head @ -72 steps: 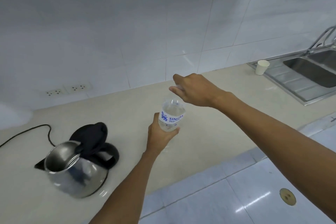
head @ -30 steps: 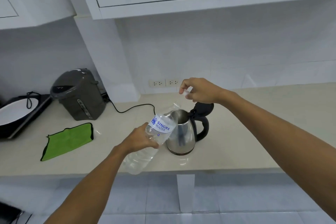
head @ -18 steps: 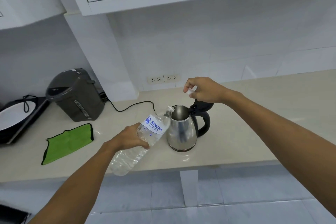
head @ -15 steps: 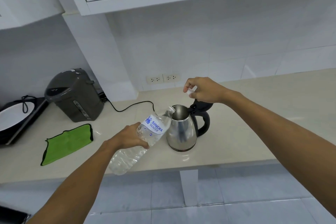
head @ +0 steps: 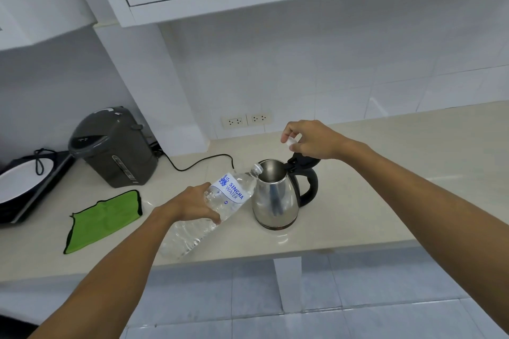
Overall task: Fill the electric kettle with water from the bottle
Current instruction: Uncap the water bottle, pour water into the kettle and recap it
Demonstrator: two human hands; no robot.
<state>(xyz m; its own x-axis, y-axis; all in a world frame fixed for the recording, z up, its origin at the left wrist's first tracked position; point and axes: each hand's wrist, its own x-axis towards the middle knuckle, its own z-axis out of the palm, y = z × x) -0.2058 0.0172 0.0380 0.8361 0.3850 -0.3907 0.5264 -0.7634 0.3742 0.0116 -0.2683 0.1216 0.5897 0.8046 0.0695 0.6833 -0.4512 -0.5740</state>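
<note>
On the counter (head: pixel 413 173), the left hand (head: pixel 190 205) was wrapped round the water bottle (head: pixel 214 209), which was tilted with its neck at the open kettle's (head: pixel 276 195) rim. The kettle stood upright, lid back. The right hand (head: pixel 311 139) pinched the small white cap (head: pixel 290 142) above the lid. Advice: raise the bottle's base gradually, keeping its mouth over the opening, lest water run down the steel side.

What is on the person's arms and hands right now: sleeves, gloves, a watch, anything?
Nothing is worn on what shows. The left hand and right hand are bare, with no gloves. Both forearms are uncovered up to the frame edge, so no sleeve is visible. I see no watch, bracelet or ring; the fingers are partly curled, so a ring could be hidden.
</note>
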